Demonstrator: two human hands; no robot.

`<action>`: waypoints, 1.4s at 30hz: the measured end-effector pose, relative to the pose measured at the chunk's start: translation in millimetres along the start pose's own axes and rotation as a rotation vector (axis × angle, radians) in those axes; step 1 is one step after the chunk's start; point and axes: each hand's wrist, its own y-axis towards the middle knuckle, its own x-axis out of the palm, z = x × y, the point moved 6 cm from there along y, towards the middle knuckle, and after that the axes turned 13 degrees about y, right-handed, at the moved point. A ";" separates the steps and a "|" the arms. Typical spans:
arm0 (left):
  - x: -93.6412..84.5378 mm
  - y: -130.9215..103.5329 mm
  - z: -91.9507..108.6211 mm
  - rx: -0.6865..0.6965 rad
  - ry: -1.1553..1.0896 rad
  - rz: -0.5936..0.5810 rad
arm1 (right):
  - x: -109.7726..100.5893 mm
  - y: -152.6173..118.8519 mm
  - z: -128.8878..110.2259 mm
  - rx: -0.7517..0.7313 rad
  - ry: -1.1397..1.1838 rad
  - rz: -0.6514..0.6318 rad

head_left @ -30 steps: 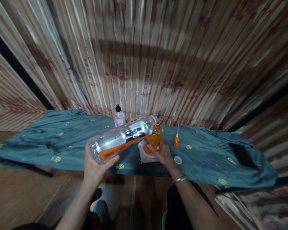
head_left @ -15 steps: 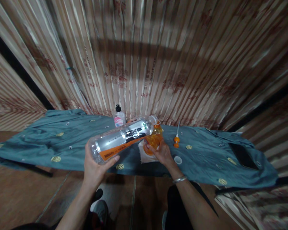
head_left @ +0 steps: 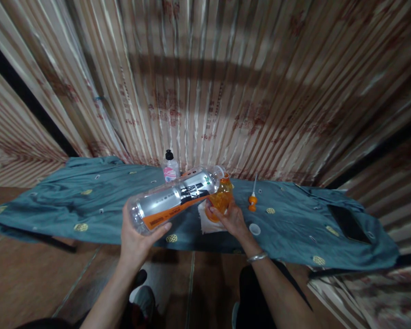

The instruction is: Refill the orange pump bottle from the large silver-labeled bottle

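My left hand (head_left: 139, 240) is wrapped round the base of a large clear plastic bottle (head_left: 174, 198) with a silver, black and orange label. That bottle tilts to the right, its uncapped mouth at the rim of a small orange see-through bottle (head_left: 221, 196). Around the orange bottle's lower part my right hand (head_left: 231, 219) is closed, holding it above a white cloth (head_left: 210, 226). Whether liquid runs between the two mouths is too fine to see. An orange spray or pump head with a white tube (head_left: 252, 201) lies right of the orange bottle.
A small white round cap (head_left: 255, 229) lies right of my right hand. Behind the large bottle stands a clear bottle with a black cap (head_left: 170, 167). A dark phone (head_left: 348, 223) rests at the right on the green cloth-covered table (head_left: 106, 196). A striped curtain (head_left: 198, 91) hangs behind.
Almost nothing differs. Both hands keep the bottles in the same pose, and the whole view has shifted very slightly.
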 end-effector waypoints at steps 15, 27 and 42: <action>-1.3 -0.7 -4.7 0.039 0.014 0.015 | -0.3 0.4 -2.8 0.019 0.002 -0.017; -0.6 0.2 -2.1 0.009 -0.001 0.004 | 0.1 0.4 -4.2 0.041 0.054 -0.047; -1.7 0.1 -10.2 0.060 0.014 0.015 | -1.0 -0.9 -0.2 0.025 0.066 -0.003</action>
